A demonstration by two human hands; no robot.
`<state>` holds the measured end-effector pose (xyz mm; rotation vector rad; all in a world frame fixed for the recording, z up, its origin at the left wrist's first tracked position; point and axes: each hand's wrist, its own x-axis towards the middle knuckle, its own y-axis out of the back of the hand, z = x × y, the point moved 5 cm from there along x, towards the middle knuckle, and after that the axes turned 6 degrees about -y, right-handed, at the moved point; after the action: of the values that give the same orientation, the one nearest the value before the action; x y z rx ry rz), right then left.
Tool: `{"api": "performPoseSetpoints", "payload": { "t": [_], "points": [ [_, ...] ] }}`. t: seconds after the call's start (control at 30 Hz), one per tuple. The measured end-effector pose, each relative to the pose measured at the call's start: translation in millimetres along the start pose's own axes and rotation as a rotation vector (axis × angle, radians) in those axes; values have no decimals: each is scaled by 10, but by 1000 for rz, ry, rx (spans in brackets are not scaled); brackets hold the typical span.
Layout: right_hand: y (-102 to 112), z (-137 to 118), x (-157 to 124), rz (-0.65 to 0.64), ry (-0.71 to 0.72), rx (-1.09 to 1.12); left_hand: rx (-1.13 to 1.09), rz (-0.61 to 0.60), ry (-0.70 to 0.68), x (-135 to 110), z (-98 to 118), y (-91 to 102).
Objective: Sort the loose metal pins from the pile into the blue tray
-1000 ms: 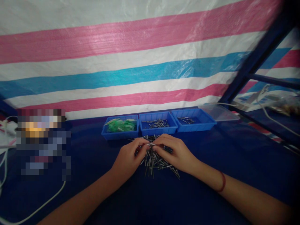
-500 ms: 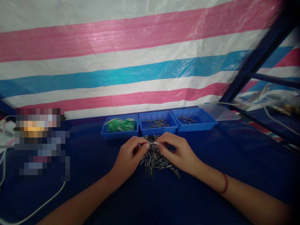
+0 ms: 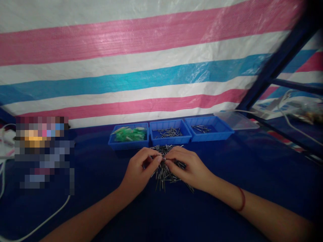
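My left hand (image 3: 140,166) is closed in a pinch, thumb against forefinger, on a thin metal pin (image 3: 164,158). Close beside it, my right hand (image 3: 190,164) pinches the other end of the same small piece. Most of the pin is covered by fingertips, so its exact shape is hard to make out. Under both hands a heap of similar metal pins (image 3: 161,176) is spread on the dark blue table (image 3: 161,215).
Behind the heap stand three blue bins: the left bin (image 3: 126,146) with green plastic pieces (image 3: 131,134), the middle bin (image 3: 174,140) and right bin (image 3: 214,136) with metal pins. A clear plastic lid (image 3: 239,121) lies to the right. A white cable (image 3: 47,220) curves at left.
My right hand has come slightly down and left, its fingertips now nearly meeting the left ones. Less of the pin shows between them. My left hand is almost where it was.
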<state>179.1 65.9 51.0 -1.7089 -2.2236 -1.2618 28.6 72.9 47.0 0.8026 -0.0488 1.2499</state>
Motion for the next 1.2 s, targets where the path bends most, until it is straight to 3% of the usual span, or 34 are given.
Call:
{"api": "performPoseSetpoints", "payload": {
  "t": [0.6, 0.73, 0.9, 1.03, 1.13, 1.2],
  "points": [
    [49, 55, -4, 117, -45, 25, 27, -30, -2, -10, -17, -9],
    [84, 44, -15, 145, -52, 42, 22, -88, 15, 0, -40, -33],
    [121, -61, -21, 154, 40, 18, 38, -159, -10, 10, -42, -74],
    [413, -87, 52, 276, 120, -172, 126, -206, -13, 14, -18, -69],
    [813, 90, 115, 437, 66, -416, 269, -261, -95, 11, 28, -52],
    [1016, 252, 130, 474, 59, -632, 370, -317, -174, -8, 52, -61]
  ]
}}
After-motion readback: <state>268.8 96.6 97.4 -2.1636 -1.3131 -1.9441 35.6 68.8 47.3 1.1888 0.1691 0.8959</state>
